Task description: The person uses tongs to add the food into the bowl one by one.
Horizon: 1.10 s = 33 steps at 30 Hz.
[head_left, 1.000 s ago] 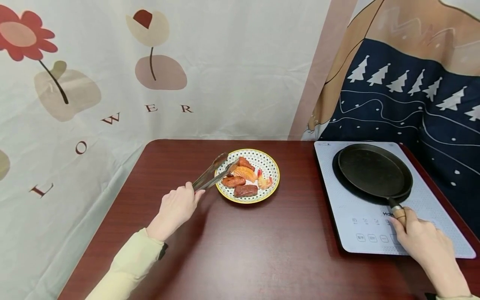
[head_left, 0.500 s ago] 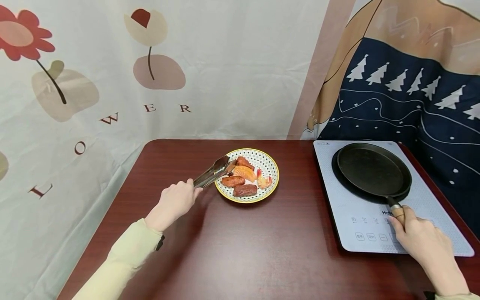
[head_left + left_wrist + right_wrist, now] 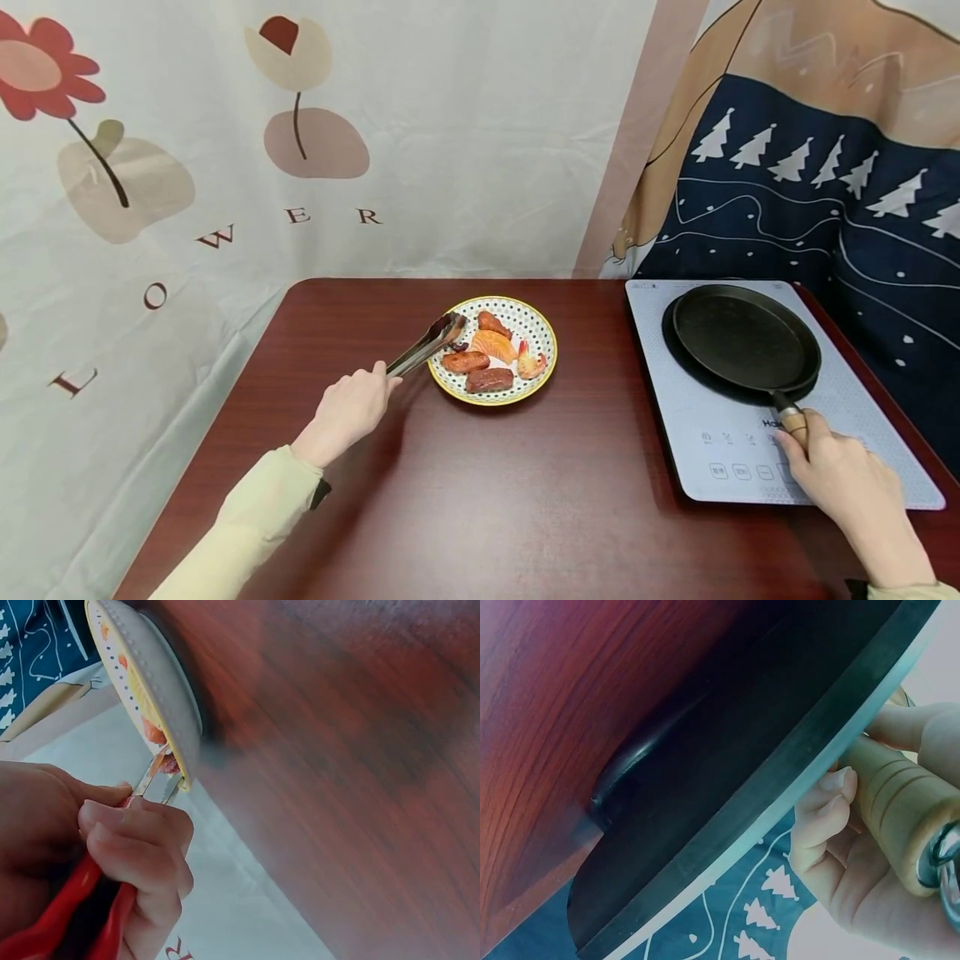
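My left hand (image 3: 352, 412) grips metal tongs (image 3: 418, 352), whose red handles (image 3: 114, 922) show in the left wrist view. Their tips lie close together over the left side of a dotted, yellow-rimmed plate (image 3: 546, 337). Beside the tips is a small dark red piece (image 3: 171, 763). Also on the plate are a drumstick (image 3: 493, 323), an orange salmon slice (image 3: 493, 346), a shrimp (image 3: 531, 363), a sausage-like piece (image 3: 466, 362) and a brown meat piece (image 3: 490, 380). At the right, my right hand (image 3: 847, 479) holds the wooden handle (image 3: 900, 795) of a black frying pan (image 3: 746, 337).
Under the pan is a white induction cooker (image 3: 697, 433) with touch buttons, near the right edge of the brown wooden table (image 3: 585, 500). A printed curtain (image 3: 480, 167) hangs behind the table.
The arms of the tongs have come together over the plate's left side, and their tips have drawn slightly left, off the drumstick and salmon. My right hand keeps its hold on the pan handle.
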Each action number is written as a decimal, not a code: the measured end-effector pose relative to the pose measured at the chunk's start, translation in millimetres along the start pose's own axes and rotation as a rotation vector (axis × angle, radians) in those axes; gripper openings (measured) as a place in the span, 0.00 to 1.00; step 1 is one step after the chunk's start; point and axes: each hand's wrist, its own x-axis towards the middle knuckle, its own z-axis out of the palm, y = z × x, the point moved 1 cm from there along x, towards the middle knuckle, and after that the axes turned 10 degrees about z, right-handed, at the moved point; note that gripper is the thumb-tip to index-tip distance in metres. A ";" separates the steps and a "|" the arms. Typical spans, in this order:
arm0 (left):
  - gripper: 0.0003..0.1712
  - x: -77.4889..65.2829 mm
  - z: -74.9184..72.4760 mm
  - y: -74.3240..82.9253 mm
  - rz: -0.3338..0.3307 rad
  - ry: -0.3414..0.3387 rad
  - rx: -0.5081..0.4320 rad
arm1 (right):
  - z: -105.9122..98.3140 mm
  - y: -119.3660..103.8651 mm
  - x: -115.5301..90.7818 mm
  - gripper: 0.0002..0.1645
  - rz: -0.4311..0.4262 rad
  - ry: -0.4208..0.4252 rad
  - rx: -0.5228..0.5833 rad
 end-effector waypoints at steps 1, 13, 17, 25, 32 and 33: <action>0.18 -1.0 0.8 -0.6 0.003 0.011 -0.002 | 0.1 -0.2 0.0 0.28 0.000 0.002 0.001; 0.18 1.0 -1.6 0.9 0.031 0.140 -0.007 | 0.0 0.3 -0.4 0.27 -0.004 0.003 0.013; 0.17 4.3 -6.2 3.8 0.017 0.111 -0.019 | -0.3 0.3 -0.5 0.27 -0.004 0.005 0.016; 0.17 10.3 -9.2 12.1 0.040 0.122 -0.013 | 0.3 0.4 -0.4 0.29 0.005 -0.002 0.002; 0.17 23.8 -10.3 25.9 0.041 0.106 -0.044 | 0.9 2.0 1.1 0.30 0.002 -0.015 0.001; 0.17 26.1 -10.8 28.5 0.045 0.104 -0.044 | 0.8 2.2 1.0 0.30 0.001 -0.015 0.002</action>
